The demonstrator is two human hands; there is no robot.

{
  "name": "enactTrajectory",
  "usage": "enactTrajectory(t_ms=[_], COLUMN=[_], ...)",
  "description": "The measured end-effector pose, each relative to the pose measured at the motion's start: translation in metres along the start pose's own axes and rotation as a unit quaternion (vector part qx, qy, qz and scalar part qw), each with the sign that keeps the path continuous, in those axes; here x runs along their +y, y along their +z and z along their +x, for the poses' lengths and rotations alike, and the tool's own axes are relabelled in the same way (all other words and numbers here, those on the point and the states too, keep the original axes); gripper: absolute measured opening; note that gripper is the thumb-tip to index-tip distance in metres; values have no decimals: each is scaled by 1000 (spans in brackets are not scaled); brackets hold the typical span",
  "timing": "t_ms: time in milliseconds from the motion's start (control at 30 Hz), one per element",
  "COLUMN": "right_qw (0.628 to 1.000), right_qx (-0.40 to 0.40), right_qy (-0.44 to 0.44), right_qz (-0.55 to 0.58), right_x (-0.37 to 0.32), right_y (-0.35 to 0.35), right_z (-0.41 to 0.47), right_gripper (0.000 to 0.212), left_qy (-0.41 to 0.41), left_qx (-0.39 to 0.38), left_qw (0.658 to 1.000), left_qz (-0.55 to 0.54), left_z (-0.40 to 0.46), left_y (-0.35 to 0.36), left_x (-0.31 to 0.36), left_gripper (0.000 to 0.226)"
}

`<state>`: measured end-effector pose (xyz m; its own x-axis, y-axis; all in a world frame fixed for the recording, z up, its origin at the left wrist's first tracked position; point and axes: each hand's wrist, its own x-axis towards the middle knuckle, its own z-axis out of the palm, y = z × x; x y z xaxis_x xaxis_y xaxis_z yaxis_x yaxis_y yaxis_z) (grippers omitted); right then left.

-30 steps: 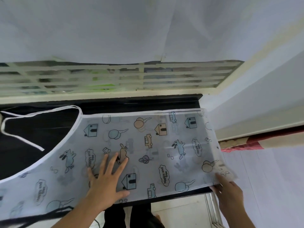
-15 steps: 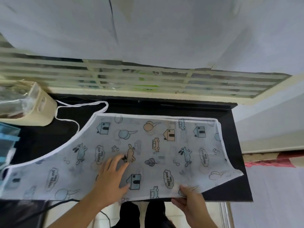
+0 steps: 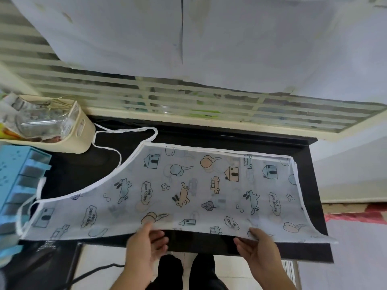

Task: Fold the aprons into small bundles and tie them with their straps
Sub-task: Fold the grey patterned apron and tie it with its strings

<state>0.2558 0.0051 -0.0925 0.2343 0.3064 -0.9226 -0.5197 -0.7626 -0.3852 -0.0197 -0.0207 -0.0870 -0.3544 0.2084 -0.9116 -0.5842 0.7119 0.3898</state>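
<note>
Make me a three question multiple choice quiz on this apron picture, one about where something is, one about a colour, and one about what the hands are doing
1. Where does the cream basket stand?
A. at the table's far left, beside the apron's strap
B. on top of the apron
C. on the floor under the table

2. What colour is the table under the apron?
A. white
B. black
C. red

3. What are the hands doing?
A. both lie flat on the apron's middle
B. both grip the apron's near edge
C. one pulls the strap while the other hangs idle

Answers:
1. A, the basket sits at the far left with the white strap looping next to it.
2. B, dark tabletop shows around the translucent apron.
3. B, the left hand and the right hand each hold the near edge, lifted slightly off the table.
</note>
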Motion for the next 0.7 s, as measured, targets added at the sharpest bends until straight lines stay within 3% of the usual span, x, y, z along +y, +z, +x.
enactTrajectory(t_ms=[200, 467, 700], right_qw=[998, 989, 988], right_qx=[42, 29, 40], right_qy=[-51, -108, -133], right_qz=[11, 101, 71], right_x=[-28, -100, -159], right_y=[-7, 9, 45], right_z=[-6, -4, 25], right_gripper=[10, 15, 22], left_qy=[96, 194, 229], left_qx=[72, 32, 23], left_qw=[990, 980, 973], left_qz=[-75, -41, 16], left_z=[5, 7, 40], left_y=[-8, 30, 84], left_x=[59, 123, 166], left_gripper=[23, 17, 20])
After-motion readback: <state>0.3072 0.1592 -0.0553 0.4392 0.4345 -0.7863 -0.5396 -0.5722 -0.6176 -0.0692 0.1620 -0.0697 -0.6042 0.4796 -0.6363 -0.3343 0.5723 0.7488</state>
